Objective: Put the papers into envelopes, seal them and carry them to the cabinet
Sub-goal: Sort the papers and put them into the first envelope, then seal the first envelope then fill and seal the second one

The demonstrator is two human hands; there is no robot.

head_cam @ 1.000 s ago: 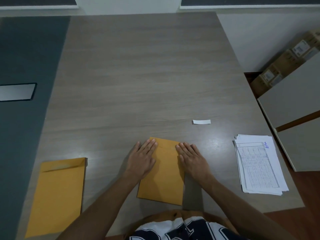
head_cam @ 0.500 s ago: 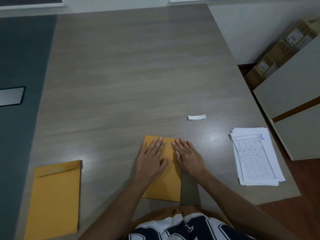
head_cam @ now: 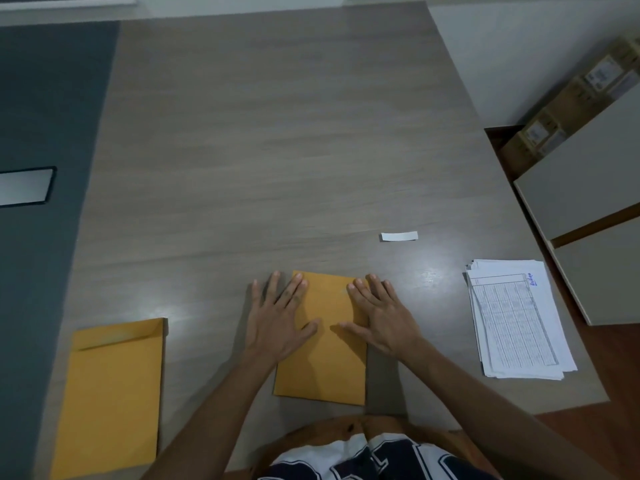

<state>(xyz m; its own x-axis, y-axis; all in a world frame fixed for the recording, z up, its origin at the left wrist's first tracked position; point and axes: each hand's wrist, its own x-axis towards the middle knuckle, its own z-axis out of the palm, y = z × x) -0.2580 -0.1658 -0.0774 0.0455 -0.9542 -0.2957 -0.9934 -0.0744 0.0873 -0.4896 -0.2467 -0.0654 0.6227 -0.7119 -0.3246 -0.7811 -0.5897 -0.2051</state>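
Note:
A yellow-brown envelope [head_cam: 325, 358] lies flat on the grey wooden table [head_cam: 263, 150] right in front of me, its flap folded down at the top. My left hand [head_cam: 280, 320] rests flat with spread fingers over its upper left edge. My right hand [head_cam: 381, 317] lies flat over its upper right edge. A second envelope [head_cam: 110, 393] of the same colour lies at the near left with its flap open. A stack of printed papers [head_cam: 516, 317] sits at the near right.
A small white paper strip [head_cam: 399, 236] lies on the table beyond my right hand. Pale cabinet panels [head_cam: 585, 188] and cardboard boxes [head_cam: 568, 109] stand off the table's right side. Dark carpet [head_cam: 38, 98] with a floor plate [head_cam: 24, 186] is on the left.
My hands, close together on the envelope's top half a second ago, have slid apart toward its left and right edges. The envelope has stayed in place.

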